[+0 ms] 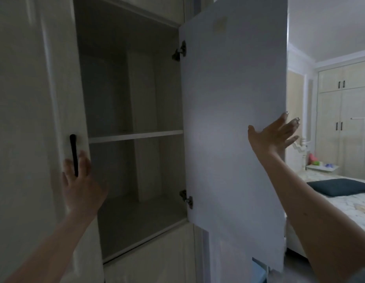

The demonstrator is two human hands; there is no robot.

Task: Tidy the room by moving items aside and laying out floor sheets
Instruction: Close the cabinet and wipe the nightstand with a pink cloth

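No floor sheets show anywhere; the open cupboard (132, 123) holds only a bare shelf (136, 135). The left hand (81, 184) lies flat, fingers spread, at the black handle (73, 155) of the left door (30, 119). The right hand (276, 134), wide open, pushes the free edge of the right door (234, 119). Swing both doors shut evenly, fingers clear of the edges. Far right, a bed (328, 203) carries a dark pillow (338, 186).

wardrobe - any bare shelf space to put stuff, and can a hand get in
Both levels look bare: above the middle shelf and on the bottom board. The opening is wide between the left hand at the black handle and the open door, where the right hand rests.
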